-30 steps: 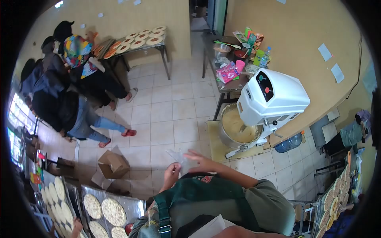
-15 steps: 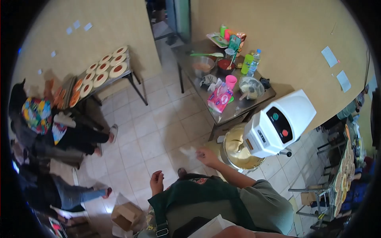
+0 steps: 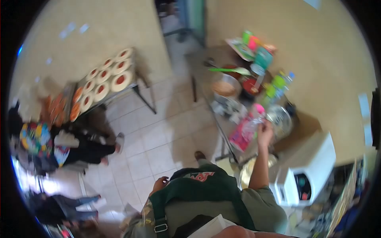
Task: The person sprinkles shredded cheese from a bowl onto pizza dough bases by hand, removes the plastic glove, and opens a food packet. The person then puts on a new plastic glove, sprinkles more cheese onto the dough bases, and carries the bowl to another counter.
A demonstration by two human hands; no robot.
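My right hand point(image 3: 265, 134) reaches over the near edge of the metal table, its fingers closed on a piece of thin clear plastic point(image 3: 257, 116), blurred by motion. Just left of it lies a pink packet point(image 3: 243, 135), with a pink cup point(image 3: 259, 108) behind. To the right stands a clear bowl point(image 3: 279, 122). Low at my left side, my left hand point(image 3: 160, 185) is beside the green apron point(image 3: 190, 184), partly hidden; its fingers look loosely apart, with nothing seen in them. Below my right forearm is a mixer bowl point(image 3: 247, 172) of pale batter, partly covered by the arm.
The white mixer point(image 3: 305, 174) stands at right. The table point(image 3: 198, 65) also bears a pot point(image 3: 226, 88), a red-filled bowl point(image 3: 251, 85), a green-handled spatula point(image 3: 228, 70) and bottles. Topped round discs cover another table point(image 3: 137, 84) at left, near a person point(image 3: 35, 139).
My right hand has moved forward from beside the mixer bowl to above the table, carrying the clear plastic. My left hand has drawn closer to the apron. The view has shifted.
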